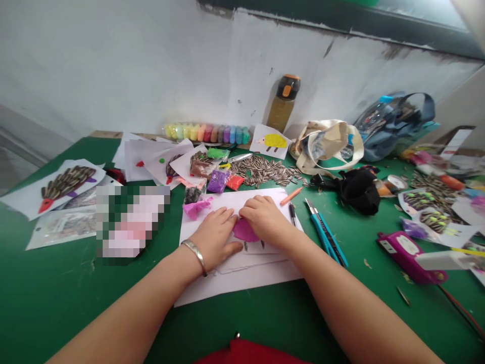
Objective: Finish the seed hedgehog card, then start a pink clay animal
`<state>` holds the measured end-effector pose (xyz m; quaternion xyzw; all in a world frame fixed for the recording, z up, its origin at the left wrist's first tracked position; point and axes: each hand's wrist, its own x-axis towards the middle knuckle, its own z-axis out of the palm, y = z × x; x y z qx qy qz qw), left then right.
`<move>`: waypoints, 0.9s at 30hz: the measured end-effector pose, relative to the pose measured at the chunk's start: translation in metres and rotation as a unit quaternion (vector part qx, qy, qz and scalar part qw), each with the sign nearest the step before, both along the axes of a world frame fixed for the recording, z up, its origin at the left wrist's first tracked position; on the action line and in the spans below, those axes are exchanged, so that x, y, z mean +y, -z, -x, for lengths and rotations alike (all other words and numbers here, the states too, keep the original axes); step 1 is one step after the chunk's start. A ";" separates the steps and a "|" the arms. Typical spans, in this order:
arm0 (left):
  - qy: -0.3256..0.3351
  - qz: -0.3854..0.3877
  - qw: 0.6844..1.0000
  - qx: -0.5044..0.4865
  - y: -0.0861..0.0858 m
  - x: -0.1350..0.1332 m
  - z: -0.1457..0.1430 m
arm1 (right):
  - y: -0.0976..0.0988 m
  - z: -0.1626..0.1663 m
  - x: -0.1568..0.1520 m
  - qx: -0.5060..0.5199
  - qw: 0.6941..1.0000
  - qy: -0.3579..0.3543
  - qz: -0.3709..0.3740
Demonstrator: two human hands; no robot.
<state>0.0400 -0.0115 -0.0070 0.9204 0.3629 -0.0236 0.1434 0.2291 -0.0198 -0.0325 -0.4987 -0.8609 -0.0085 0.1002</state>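
Observation:
Both of my hands rest on a white sheet of paper (235, 275) on the green table (56, 298). A flat patch of magenta clay (244, 231) lies on the sheet between them. My left hand (214, 237), with a silver bracelet on the wrist, lies flat with fingers stretched out against the clay's left edge. My right hand (265, 218) has its fingers curled down, pressing on the clay's upper right part. Two small dark marks show on the paper just below the clay.
A pile of sunflower seeds (265, 172), small bags of coloured material (217, 181), a row of clay sticks (207, 133), a bottle (283, 103) and bags (329, 144) sit behind. Blue cutters (326, 232) and a pen lie right; finished seed pictures (64, 184) lie left.

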 end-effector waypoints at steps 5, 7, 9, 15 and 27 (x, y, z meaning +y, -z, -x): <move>-0.004 0.007 1.000 -0.013 0.001 0.001 0.000 | 0.000 0.003 -0.002 0.018 1.000 0.001 -0.014; -0.009 0.018 1.000 -0.014 0.001 0.001 0.000 | 0.000 0.003 -0.002 0.027 0.999 -0.015 -0.012; -0.012 0.024 0.999 -0.019 0.002 0.001 0.000 | 0.000 0.003 -0.002 0.031 0.999 -0.028 -0.007; -0.013 0.026 0.999 -0.035 0.005 0.002 0.001 | 0.002 0.003 -0.002 0.026 0.999 -0.028 -0.021; -0.005 0.002 1.000 -0.013 0.003 0.000 0.002 | -0.008 -0.011 -0.005 0.137 0.987 0.072 -0.034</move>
